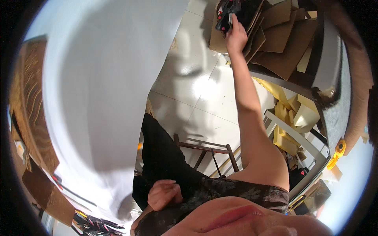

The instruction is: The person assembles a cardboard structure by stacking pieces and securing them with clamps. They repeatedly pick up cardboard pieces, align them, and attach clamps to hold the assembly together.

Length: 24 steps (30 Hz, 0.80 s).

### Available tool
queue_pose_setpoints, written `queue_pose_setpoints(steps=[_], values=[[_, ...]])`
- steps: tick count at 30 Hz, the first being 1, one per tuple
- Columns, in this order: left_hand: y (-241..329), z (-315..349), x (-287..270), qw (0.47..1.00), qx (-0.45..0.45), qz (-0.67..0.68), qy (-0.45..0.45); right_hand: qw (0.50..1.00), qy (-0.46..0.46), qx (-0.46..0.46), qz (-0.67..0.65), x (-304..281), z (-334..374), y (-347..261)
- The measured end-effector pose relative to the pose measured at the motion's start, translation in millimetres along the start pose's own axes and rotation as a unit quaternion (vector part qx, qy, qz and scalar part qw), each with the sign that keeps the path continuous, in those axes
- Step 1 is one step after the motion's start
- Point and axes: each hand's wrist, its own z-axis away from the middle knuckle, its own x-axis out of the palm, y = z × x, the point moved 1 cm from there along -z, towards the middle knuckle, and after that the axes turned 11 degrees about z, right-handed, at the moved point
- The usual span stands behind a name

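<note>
My right hand [236, 37] is stretched far forward, over an open cardboard box [217, 42]. Its fingers are closed around a small pale thing [231, 19] that I cannot make out. Just beyond the fingertips, a heap of black items with red spots [228, 8] fills the box. Near my lap, my left hand [163, 194] is curled up against my dark clothing, its palm hidden. Whether it holds anything does not show.
A white-covered table [110, 78] runs along the left. Cardboard sheets [275, 35] lean beside the box. Yellow foam pieces [291, 118] are heaped at the right, near a yellow rotary cutter [337, 153]. A dark-framed stool [204, 148] stands on the tiled floor [197, 94].
</note>
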Motion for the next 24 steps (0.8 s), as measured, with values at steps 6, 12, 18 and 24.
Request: queue_pose_setpoints(steps=[6,12,18,24], values=[[-2,-11,2,0.995,0.086,0.003,0.058,0.723,-0.066,0.304,-0.617,-213,111,-71],[56,16,17,0.878,0.009,0.434,0.204,0.387,-0.389,0.241,-0.801,-361,171,-108],[117,123,-27,0.946,0.078,0.266,0.168,0.436,-0.512,0.037,-0.740,-448,228,-184],[133,242,-52,0.899,0.107,0.258,0.339,0.466,-0.596,-0.205,-0.621,-509,258,-242]])
